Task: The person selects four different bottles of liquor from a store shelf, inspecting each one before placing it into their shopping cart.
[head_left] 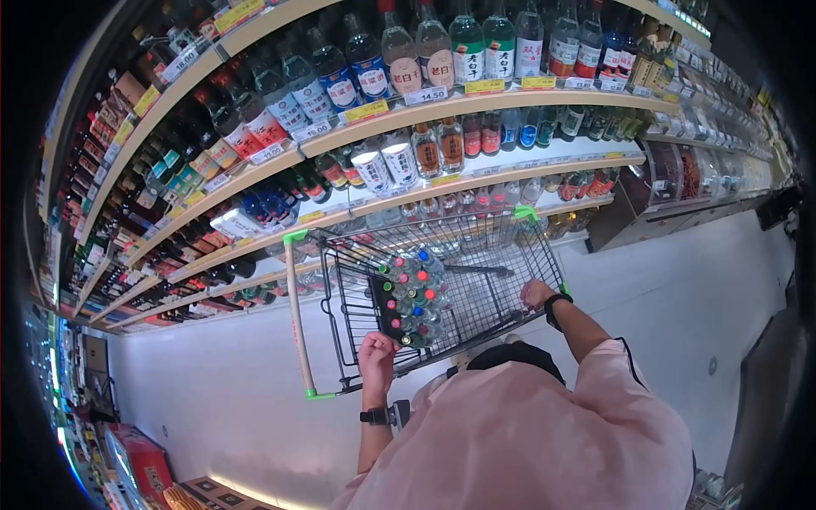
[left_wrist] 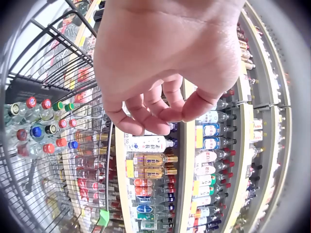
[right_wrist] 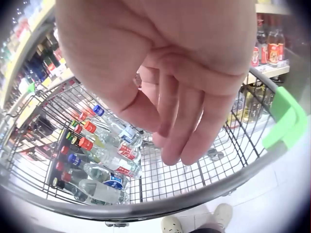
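Note:
My left hand [head_left: 376,357] hangs by the near side of a wire shopping cart [head_left: 476,297], close to the clear glass bottles [head_left: 429,331] grouped in it. In the left wrist view the fingers [left_wrist: 158,109] curl loosely around nothing. Over the cart's near rim at the right is my right hand [head_left: 535,295]; its relaxed fingers [right_wrist: 187,131] hold nothing in the right wrist view. Red, blue, green and dark caps top the bottles, which stand together at the left end of the basket. A green corner piece [right_wrist: 289,119] sits beside the right hand.
Long shelves [head_left: 340,132] of bottles with price tags [head_left: 425,95] run along the far side of the cart. Clear bulk bins [head_left: 680,174] stand at the right. Pale floor [head_left: 229,382] stretches behind the cart, with a red box [head_left: 144,463] at the lower left.

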